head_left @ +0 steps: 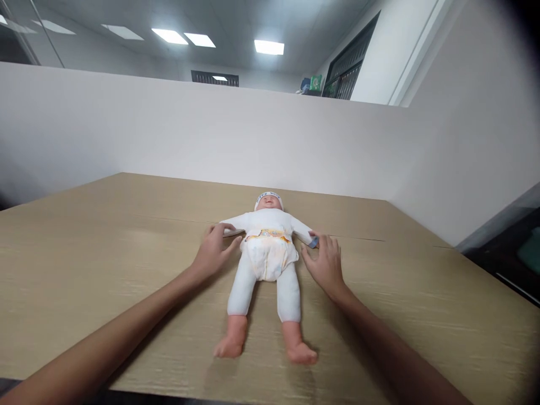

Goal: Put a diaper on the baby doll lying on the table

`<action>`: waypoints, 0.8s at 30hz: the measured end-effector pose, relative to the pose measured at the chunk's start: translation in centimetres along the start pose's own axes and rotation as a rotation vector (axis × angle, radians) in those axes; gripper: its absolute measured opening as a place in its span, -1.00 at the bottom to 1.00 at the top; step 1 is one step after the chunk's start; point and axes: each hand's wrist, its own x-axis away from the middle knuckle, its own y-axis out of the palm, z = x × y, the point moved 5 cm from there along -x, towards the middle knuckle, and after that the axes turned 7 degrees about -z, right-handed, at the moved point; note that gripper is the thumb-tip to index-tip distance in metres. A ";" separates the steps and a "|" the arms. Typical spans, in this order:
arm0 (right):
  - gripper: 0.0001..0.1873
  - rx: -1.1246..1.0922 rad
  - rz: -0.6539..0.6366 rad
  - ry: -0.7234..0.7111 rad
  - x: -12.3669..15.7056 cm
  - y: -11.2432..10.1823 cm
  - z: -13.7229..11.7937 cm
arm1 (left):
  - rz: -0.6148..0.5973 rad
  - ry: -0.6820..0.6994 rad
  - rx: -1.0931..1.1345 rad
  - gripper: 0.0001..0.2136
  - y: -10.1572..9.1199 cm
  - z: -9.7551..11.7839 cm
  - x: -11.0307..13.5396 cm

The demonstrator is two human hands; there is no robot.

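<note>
A baby doll (270,216) lies on its back on the wooden table, feet toward me. It wears white clothing, a white headband with lettering and a white diaper (270,259) with an orange-patterned waistband. Beside the doll's arm on the left is my left hand (215,251), thumb and fingers apart, the thumb near the diaper's side. My right hand (327,261) rests by the doll's other arm, with its fingertips at the grey-blue cuff (314,242). Its thumb is spread toward the diaper. Whether either hand presses on the doll's arms is hard to see.
The wooden table (126,259) spreads out around the doll, with thin seams across it. Behind it stands a pale partition wall (211,135), and another wall is on the right. A dark object (506,247) stands beyond the table's right edge.
</note>
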 end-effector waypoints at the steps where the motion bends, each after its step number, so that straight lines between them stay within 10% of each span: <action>1: -0.57 0.063 -0.028 -0.021 -0.7 0.8 0.6 | 0.018 0.033 -0.089 -0.59 0.3 -0.7 -1.0; 13: -0.62 0.027 -0.224 0.044 -4.5 4.7 3.2 | -0.130 -0.057 -0.281 -0.50 3.1 -4.4 -5.9; 19: -0.63 -0.218 -0.169 0.264 -4.0 0.5 0.9 | -0.142 -0.247 -0.063 -0.52 -1.4 2.3 -2.6; 24: -0.54 -0.464 -0.194 0.230 -1.2 -7.2 -0.7 | -0.031 -0.188 0.060 -0.59 -7.3 11.1 6.0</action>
